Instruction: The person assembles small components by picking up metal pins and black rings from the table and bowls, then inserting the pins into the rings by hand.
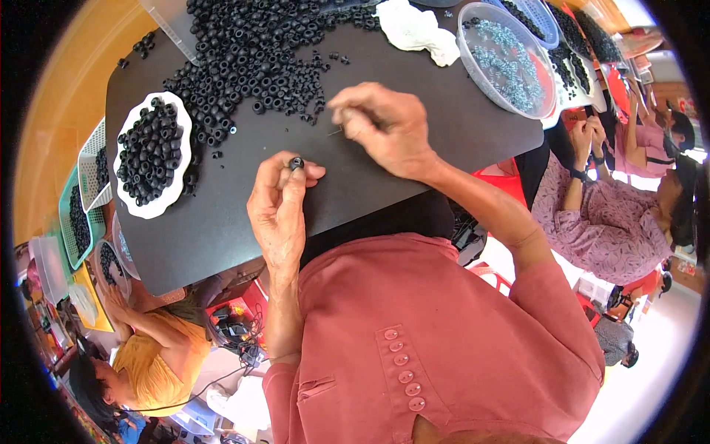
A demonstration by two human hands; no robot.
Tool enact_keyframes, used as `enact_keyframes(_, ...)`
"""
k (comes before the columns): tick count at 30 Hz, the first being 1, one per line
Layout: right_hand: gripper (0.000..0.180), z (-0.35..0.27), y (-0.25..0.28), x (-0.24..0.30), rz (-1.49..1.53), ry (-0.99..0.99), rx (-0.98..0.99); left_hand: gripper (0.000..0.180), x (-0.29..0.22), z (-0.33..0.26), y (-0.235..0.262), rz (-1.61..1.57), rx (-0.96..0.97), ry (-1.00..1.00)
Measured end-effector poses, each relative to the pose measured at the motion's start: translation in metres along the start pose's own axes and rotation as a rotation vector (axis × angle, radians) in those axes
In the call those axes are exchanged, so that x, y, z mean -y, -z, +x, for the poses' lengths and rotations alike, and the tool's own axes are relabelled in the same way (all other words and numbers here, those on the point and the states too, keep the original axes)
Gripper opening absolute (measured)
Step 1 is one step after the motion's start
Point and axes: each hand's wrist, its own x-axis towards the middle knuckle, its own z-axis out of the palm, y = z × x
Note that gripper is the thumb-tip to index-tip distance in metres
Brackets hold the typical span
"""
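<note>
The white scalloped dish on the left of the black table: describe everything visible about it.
The white scalloped dish is a shallow oval with a wavy rim, of what looks like plastic or glazed ceramic. It lies flat near the left edge of the black table, heaped with small black ring-shaped beads that hide its middle. Loose beads from the big pile lie against its upper right rim. Neither hand touches it; the left hand, pinching a single bead, is nearer than the right hand.

Dark matte tabletop [414, 177] in bright daylight, orange-yellow wall [70, 89] behind its left side, pale glossy floor [651, 355] lower right, plastic baskets [81, 192] stacked off the left edge, two seated people working nearby, cables low left.
</note>
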Motion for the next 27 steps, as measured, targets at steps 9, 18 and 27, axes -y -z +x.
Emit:
enact_keyframes(9, 0.016, 0.002, 0.030, -0.015, -0.068, -0.147, -0.045, 0.015, 0.001, -0.001, -0.001, -0.021, -0.001, -0.039)
enact_keyframes(18, 0.018, 0.034, 0.004, -0.018, -0.372, 0.262, 0.325, 0.015, -0.002, -0.002, -0.004, -0.031, -0.056, -0.017)
enact_keyframes(27, 0.014, 0.043, -0.002, -0.013, -0.745, 0.285, 0.506, 0.017, 0.001, 0.000, 0.001, -0.028, -0.020, 0.001)
